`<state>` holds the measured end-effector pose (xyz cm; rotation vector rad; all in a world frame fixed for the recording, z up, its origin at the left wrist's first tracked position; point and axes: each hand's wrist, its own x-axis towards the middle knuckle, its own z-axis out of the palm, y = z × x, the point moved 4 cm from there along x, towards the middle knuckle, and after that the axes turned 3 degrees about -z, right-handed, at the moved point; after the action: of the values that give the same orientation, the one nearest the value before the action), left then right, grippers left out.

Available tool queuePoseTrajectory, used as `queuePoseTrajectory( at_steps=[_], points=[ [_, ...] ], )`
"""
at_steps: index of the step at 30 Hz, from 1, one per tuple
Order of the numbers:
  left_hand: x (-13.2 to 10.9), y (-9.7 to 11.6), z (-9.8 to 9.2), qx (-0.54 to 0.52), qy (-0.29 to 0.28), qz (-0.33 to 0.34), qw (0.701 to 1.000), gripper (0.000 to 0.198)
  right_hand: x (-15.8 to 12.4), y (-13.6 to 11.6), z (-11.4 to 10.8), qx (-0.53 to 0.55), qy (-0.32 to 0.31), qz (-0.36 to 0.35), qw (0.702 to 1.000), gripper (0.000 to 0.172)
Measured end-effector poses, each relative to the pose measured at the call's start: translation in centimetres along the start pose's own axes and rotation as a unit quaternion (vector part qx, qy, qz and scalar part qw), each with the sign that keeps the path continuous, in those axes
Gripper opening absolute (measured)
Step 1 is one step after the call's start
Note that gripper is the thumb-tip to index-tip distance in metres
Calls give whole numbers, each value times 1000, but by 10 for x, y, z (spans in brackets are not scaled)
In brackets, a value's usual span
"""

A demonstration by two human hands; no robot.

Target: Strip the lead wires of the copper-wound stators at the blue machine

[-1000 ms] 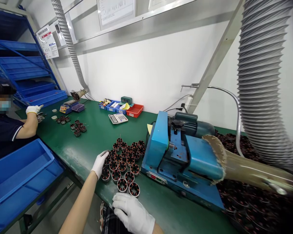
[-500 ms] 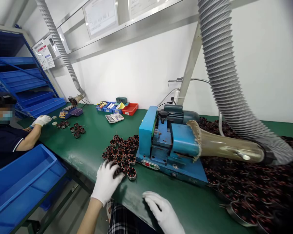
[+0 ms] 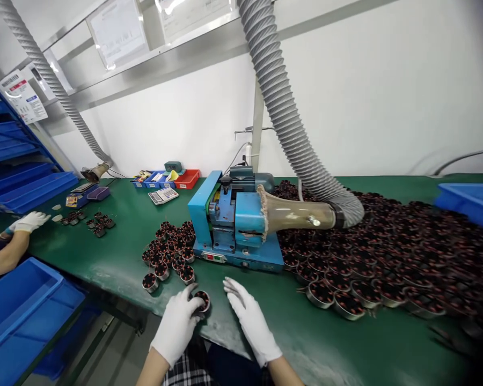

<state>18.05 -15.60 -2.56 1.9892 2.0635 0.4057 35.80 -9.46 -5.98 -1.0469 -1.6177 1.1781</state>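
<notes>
My left hand (image 3: 176, 326), in a white glove, has its thumb and fingers closed round one motor stator (image 3: 203, 302), a round metal cup with copper-red windings and a dark centre. It is at the front edge of the green table (image 3: 124, 262). My right hand (image 3: 247, 317), also white-gloved, is held a little to the right of that piece, fingers stretched out and nothing in it. Beyond my left hand stands a cluster of similar stators (image 3: 165, 252), left of a blue motor-driven machine (image 3: 249, 217).
Many more stators (image 3: 370, 252) cover the table's right side, with a blue bin (image 3: 470, 201) behind. A grey hose (image 3: 282, 102) joins the machine. Small bins (image 3: 187, 179) and a calculator (image 3: 163, 195) lie farther back. A co-worker's gloved hand (image 3: 31, 221) is at left, near a large blue crate (image 3: 28, 316).
My left hand has drawn a stator from the cluster towards the table's front edge. My right hand has risen beside it. The view has swung to the right.
</notes>
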Motion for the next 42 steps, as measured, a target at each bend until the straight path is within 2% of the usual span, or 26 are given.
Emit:
queuePoseTrajectory(
  at_steps=[2,4,6,8,9,12,14,17,18,19,21,22,23,24,26,28,30,32,34,36,37,39,41,42],
  points=[
    [5,14,11,-83,-27,24,996,50,-1,0,-13,9,1,9,1000,46],
    [13,22,19,-178,-4,37,983,57,-4,-3,-24,3,-13,12,1000,42],
    [17,19,24,-249,39,27,967,52,-7,-10,-29,-13,-39,9,999,35],
    [15,7,28,-275,74,-4,959,39,-7,-21,-28,-111,-84,-24,990,32],
    [12,-1,28,-280,93,-28,955,34,-5,-26,-26,-192,-113,-54,973,33],
    [0,-26,28,-308,120,-124,936,35,3,-35,-15,-399,-194,-136,886,20],
    [-3,-33,28,-307,89,-160,934,49,11,-37,-12,-423,-225,-153,864,11],
    [4,-23,28,-325,-10,-148,934,79,18,-46,-16,-416,-255,-174,855,15],
    [8,-14,29,-366,-64,-134,919,86,18,-52,-18,-407,-262,-183,855,16],
    [11,-3,30,-421,-127,-115,891,91,16,-59,-22,-392,-270,-191,858,16],
    [17,24,27,-528,-231,-73,814,92,13,-73,-30,-345,-281,-199,873,13],
    [19,36,24,-566,-251,-60,783,88,11,-79,-36,-314,-278,-190,888,11],
    [21,45,20,-588,-250,-53,767,82,10,-83,-42,-283,-266,-170,906,12],
    [23,53,16,-599,-234,-49,765,77,9,-84,-50,-255,-243,-141,925,16],
    [26,65,10,-591,-202,-36,780,70,7,-81,-65,-220,-177,-87,956,22],
    [26,76,10,-566,-195,-9,801,65,3,-79,-75,-214,-126,-94,964,20],
    [25,86,13,-549,-193,5,813,60,-2,-86,-79,-243,-82,-168,952,17],
    [25,94,16,-541,-180,-5,822,60,-8,-98,-82,-316,-21,-240,918,25],
    [25,101,18,-527,-162,-17,834,60,-12,-108,-87,-398,36,-279,873,32],
    [27,110,16,-506,-148,-6,850,58,-13,-111,-98,-428,56,-295,853,34],
    [27,115,14,-496,-145,5,856,56,-13,-110,-106,-413,63,-297,858,33],
    [28,120,11,-486,-128,15,864,52,-11,-101,-128,-337,108,-255,900,25],
    [28,119,9,-486,-87,2,870,53,-9,-85,-148,-199,186,-129,953,14],
    [28,118,10,-485,-69,-4,872,54,-8,-75,-151,-111,204,-49,971,12]
  ],
)
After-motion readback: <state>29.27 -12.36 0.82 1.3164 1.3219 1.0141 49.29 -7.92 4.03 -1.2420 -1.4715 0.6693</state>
